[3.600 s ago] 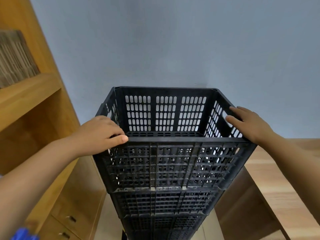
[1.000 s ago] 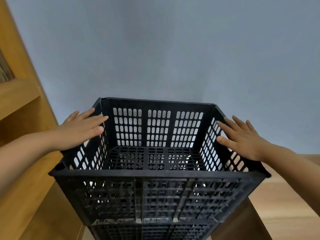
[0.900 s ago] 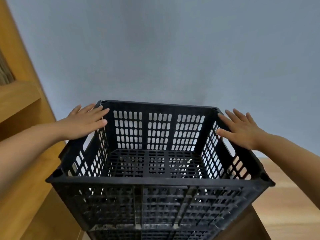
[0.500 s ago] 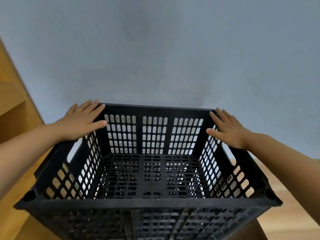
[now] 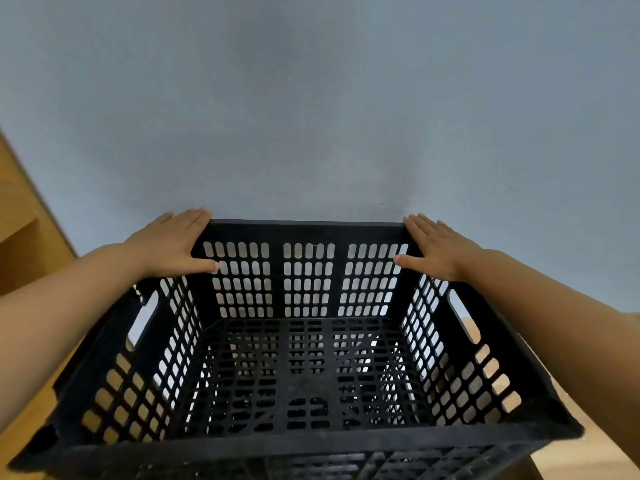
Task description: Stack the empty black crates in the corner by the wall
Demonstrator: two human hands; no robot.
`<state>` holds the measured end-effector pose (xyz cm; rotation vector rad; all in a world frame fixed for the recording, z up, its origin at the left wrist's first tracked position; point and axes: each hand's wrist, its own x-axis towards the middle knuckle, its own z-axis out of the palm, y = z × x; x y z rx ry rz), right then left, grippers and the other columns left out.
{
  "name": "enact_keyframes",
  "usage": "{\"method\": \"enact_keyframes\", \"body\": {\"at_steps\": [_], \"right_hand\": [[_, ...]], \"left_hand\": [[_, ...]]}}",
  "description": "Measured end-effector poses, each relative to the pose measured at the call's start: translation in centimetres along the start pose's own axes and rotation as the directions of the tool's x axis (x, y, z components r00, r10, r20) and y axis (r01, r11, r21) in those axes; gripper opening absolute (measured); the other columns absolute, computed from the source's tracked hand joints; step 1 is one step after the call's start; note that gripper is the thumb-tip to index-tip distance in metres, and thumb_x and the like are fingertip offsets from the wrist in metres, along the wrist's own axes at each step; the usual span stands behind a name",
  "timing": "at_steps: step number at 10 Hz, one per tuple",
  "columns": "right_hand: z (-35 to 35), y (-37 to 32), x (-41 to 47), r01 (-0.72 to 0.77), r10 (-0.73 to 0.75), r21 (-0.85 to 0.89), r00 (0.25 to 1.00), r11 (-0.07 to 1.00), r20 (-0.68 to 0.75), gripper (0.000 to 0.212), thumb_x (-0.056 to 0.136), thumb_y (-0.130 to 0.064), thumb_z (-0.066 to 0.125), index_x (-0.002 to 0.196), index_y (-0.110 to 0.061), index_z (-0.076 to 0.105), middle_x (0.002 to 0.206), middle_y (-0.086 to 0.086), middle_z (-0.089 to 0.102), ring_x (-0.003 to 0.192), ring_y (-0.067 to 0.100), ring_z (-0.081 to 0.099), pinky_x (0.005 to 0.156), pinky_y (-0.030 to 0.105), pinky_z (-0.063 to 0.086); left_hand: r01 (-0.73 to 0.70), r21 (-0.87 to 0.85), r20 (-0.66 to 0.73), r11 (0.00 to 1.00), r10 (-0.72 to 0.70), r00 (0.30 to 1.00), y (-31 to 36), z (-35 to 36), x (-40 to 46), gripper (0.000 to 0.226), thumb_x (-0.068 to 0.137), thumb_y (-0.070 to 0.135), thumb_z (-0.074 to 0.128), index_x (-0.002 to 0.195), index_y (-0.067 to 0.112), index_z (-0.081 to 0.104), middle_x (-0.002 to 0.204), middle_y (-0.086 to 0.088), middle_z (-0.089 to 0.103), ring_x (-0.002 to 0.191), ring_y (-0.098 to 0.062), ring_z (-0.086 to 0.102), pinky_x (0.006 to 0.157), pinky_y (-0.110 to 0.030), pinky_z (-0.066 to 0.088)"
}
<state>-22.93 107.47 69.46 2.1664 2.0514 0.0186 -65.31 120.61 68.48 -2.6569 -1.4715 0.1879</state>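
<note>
A blue-grey wall point(image 5: 311, 98) stands between wooden shelving point(image 5: 20, 237) and a wooden surface point(image 5: 595, 445).

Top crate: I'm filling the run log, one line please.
top crate empty | left hand, right hand flat on far corners | against wall

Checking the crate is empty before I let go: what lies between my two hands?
Only the black crate's perforated far wall and its top rim lie between the left hand and right hand, head view. Nothing is inside.

We saw a light wooden bench point(image 5: 588, 455) at right and a wooden shelf point(image 5: 14, 220) at left; what carried the black slotted plastic crate point(image 5: 304, 441) stayed hidden.
</note>
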Motion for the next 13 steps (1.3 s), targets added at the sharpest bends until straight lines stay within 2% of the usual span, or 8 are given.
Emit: {"method": "enact_keyframes", "body": {"at_steps": [2,4,6,8,9,10,11,13], "right_hand": [[-2.0,-2.1,0.3,-0.117,0.127,-0.118,0.989,0.986,0.075,0.091,0.083,-0.076,0.021,0.151,-0.021,-0.005,0.16,0.006,-0.001,0.147,0.022,-0.003,0.116,0.052,-0.005],[-1.7,-10.1,2.8,-0.025,0.026,-0.072,0.999,0.997,0.019,0.099,0.077,-0.079,0.032,0.147,-0.029,-0.017,0.158,0.005,-0.019,0.145,0.032,-0.015,0.111,0.066,-0.002],[0.5,-11.2,3.6,-0.068,0.062,-0.079,0.996,0.995,-0.069,0.112,0.071,-0.078,0.045,0.147,-0.026,-0.02,0.158,0.009,-0.017,0.142,0.038,-0.019,0.11,0.067,-0.004],[-0.3,-11.2,3.2,-0.049,0.048,-0.012,0.998,0.999,-0.042,0.104,0.077,-0.066,0.054,0.148,-0.032,-0.014,0.159,0.006,-0.01,0.145,0.034,-0.013,0.111,0.065,0.0],[-0.8,-10.6,0.7,-0.032,0.04,0.12,0.997,0.992,-0.065,0.093,0.082,-0.055,0.056,0.149,-0.037,-0.006,0.16,0.004,-0.006,0.146,0.032,-0.004,0.113,0.06,0.012],[-0.4,-10.0,-3.8,0.02,-0.005,0.121,0.993,0.992,-0.121,0.089,0.085,-0.05,0.056,0.149,-0.037,-0.005,0.16,0.002,-0.004,0.146,0.032,0.007,0.112,0.055,0.02],[-0.4,-8.7,-9.4,0.095,-0.082,0.103,0.988,0.99,-0.127,0.084,0.089,-0.04,0.055,0.149,-0.037,-0.003,0.16,0.003,0.005,0.144,0.03,0.017,0.113,0.049,0.024],[-1.7,-5.8,-22.5,0.165,-0.116,0.151,0.95,0.975,-0.29,0.073,0.09,-0.032,0.053,0.149,-0.035,0.01,0.153,0.004,0.033,0.132,0.026,0.04,0.107,0.043,0.036]], "left_hand": [[-0.037,0.148,0.021,0.988,0.034,0.999,2.8,-1.9,0.8,0.097,0.08,0.077,0.031,0.151,0.022,-0.006,0.161,-0.003,-0.005,0.147,-0.018,-0.005,0.119,-0.046,-0.003],[-0.154,0.014,-0.072,0.988,0.154,0.985,13.0,-2.5,4.6,0.096,0.082,0.07,0.039,0.15,0.023,-0.011,0.16,-0.004,-0.012,0.147,-0.023,-0.01,0.116,-0.055,-0.002],[-0.12,0.029,-0.18,0.992,0.123,0.976,14.3,0.3,5.7,0.103,0.079,0.064,0.051,0.149,0.025,-0.015,0.159,-0.004,-0.014,0.146,-0.028,-0.015,0.114,-0.06,-0.005],[-0.111,-0.001,-0.08,0.994,0.11,0.991,14.3,-0.7,5.0,0.099,0.083,0.058,0.052,0.148,0.025,-0.015,0.159,-0.004,-0.017,0.145,-0.028,-0.019,0.114,-0.06,-0.006],[-0.087,-0.104,-0.097,0.991,0.077,0.992,14.6,-2.0,3.0,0.086,0.087,0.052,0.049,0.151,0.021,0.002,0.16,-0.006,-0.008,0.146,-0.026,-0.013,0.116,-0.055,0.0],[-0.107,-0.14,-0.243,0.984,0.071,0.967,15.6,-2.9,-0.6,0.065,0.09,0.044,0.047,0.146,0.018,0.029,0.159,-0.007,0.012,0.147,-0.024,0.001,0.116,-0.046,0.013],[-0.111,-0.126,-0.244,0.986,0.077,0.967,17.3,-4.4,-5.1,0.053,0.091,0.039,0.045,0.139,0.017,0.043,0.155,-0.005,0.026,0.145,-0.021,0.009,0.113,-0.045,0.022],[-0.052,-0.223,-0.361,0.973,-0.033,0.932,23.0,-7.6,-16.5,0.041,0.092,0.028,0.044,0.13,0.019,0.055,0.142,-0.003,0.047,0.138,-0.02,0.026,0.106,-0.043,0.032]]}}
